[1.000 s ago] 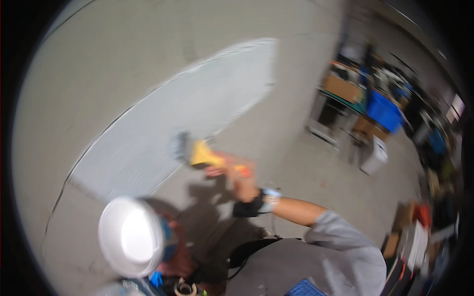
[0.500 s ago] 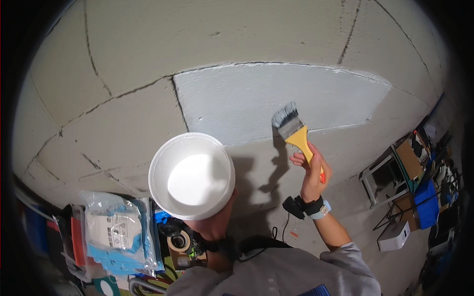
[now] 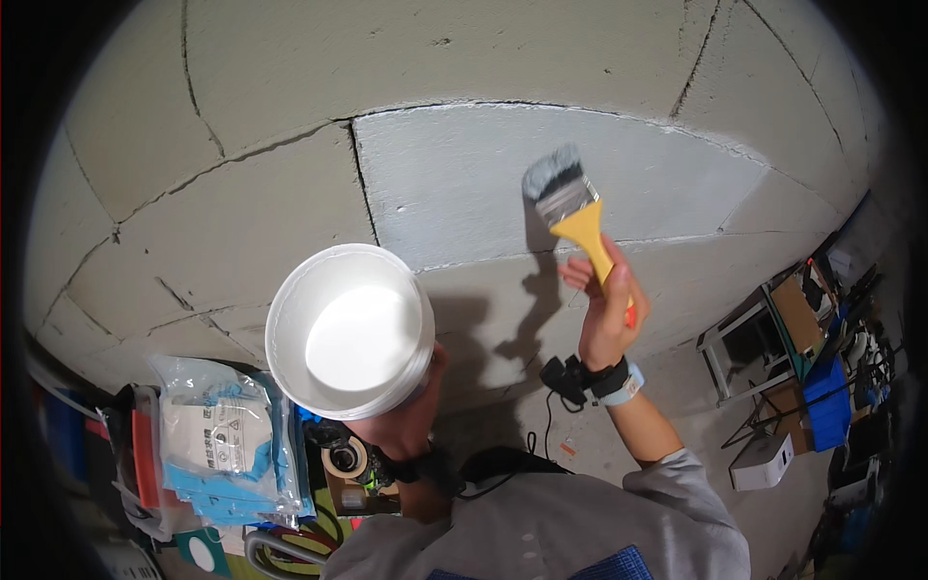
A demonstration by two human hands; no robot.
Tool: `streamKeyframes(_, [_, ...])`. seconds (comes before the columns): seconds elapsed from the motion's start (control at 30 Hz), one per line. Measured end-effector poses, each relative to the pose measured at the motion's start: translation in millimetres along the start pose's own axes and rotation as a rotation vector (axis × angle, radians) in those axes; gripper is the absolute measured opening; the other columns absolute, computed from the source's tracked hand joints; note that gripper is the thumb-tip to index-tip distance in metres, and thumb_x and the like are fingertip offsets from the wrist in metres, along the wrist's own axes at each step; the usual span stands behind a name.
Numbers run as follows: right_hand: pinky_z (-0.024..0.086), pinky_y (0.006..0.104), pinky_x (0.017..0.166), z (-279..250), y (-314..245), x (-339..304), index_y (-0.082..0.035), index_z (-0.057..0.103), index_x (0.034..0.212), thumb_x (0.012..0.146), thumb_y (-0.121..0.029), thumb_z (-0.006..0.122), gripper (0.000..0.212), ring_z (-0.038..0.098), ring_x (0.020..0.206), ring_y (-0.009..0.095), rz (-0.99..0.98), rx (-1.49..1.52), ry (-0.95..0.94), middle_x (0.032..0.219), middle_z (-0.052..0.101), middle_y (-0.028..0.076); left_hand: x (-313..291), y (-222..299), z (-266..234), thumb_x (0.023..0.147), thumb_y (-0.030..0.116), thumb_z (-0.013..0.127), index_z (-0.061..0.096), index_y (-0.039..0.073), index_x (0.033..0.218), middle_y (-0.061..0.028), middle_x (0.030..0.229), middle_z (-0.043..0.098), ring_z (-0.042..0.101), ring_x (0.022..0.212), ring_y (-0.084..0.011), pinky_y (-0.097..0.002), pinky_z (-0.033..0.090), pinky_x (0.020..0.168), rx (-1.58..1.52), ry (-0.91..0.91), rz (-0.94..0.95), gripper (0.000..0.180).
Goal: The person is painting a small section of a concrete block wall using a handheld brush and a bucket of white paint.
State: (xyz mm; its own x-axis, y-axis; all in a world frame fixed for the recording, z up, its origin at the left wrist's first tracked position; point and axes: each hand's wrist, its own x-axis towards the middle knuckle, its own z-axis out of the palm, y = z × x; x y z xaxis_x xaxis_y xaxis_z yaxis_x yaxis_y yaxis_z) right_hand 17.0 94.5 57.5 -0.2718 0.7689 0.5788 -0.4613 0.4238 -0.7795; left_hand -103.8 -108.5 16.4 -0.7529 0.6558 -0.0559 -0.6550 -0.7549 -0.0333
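My right hand (image 3: 611,304) is closed round the yellow handle of a flat paintbrush (image 3: 582,227). Its dark bristles, coated with white paint, point up toward the wall; whether they touch it I cannot tell. One wall block (image 3: 454,184) is coated white, while the grey blocks (image 3: 261,203) around it are bare. At the lower left my left hand (image 3: 411,416) holds a white bucket (image 3: 280,338) from below and its right side. White paint (image 3: 358,338) lies inside the bucket. Most of the left fingers are hidden behind it.
Below left, clear plastic packs (image 3: 227,435) with blue contents lie beside a tape roll (image 3: 345,458) and a red-edged bin (image 3: 145,459). On the right stand a metal-framed stand (image 3: 720,358), a white box (image 3: 764,464) and a blue container (image 3: 826,406).
The paintbrush has moved up over the white-coated block, with my right hand following slightly. My left hand has shifted the bucket a little left and up. Both grips stay the same.
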Motion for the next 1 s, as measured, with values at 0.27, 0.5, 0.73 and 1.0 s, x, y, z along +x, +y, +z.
streamKeyframes(0.27, [0.059,0.0396,0.081,-20.0,-20.7,-18.0,0.013,0.057,0.132,0.109,-0.024,0.038,0.048,0.073,0.082,0.032,-0.088,-0.042,-0.033,0.096,0.072,0.025,-6.1,-2.0,15.9,0.092,0.054,0.056,0.043,0.012,0.147,-0.0199,0.14,0.047,0.046,0.126,-0.0398,-0.053,0.046,0.095,0.057,-0.102,0.075,0.071])
streamKeyframes(0.5, [0.059,0.0363,0.082,18.6,-19.8,11.3,0.011,0.057,0.133,0.11,-0.024,0.042,0.045,0.073,0.088,0.026,-0.117,0.034,-0.018,0.096,0.073,0.022,-1.7,-1.6,17.6,0.093,0.049,0.054,0.04,0.004,0.148,-0.0228,0.141,0.045,0.042,0.129,-0.0388,-0.05,0.044,0.1,0.042,-0.154,-0.035,0.073])
streamKeyframes(0.73, [0.06,0.0357,0.082,-26.2,8.6,-37.8,0.009,0.062,0.128,0.108,-0.018,0.045,0.038,0.074,0.087,0.025,0.003,-0.041,-0.068,0.097,0.074,0.021,3.3,-3.5,4.4,0.089,0.05,0.058,0.038,0.01,0.151,-0.018,0.147,0.042,0.036,0.136,-0.0354,-0.0526,0.039,0.104,0.587,-0.032,0.208,0.077])
streamKeyframes(1.0, [0.058,0.031,0.081,23.9,-34.9,19.1,0.009,0.063,0.127,0.106,-0.017,0.046,0.038,0.075,0.088,0.023,-0.139,0.017,-0.059,0.098,0.075,0.02,2.8,-5.7,12.6,0.089,0.046,0.06,0.038,0.01,0.151,-0.0182,0.148,0.041,0.037,0.135,-0.0359,-0.0517,0.036,0.107,0.142,-0.006,0.009,0.075])
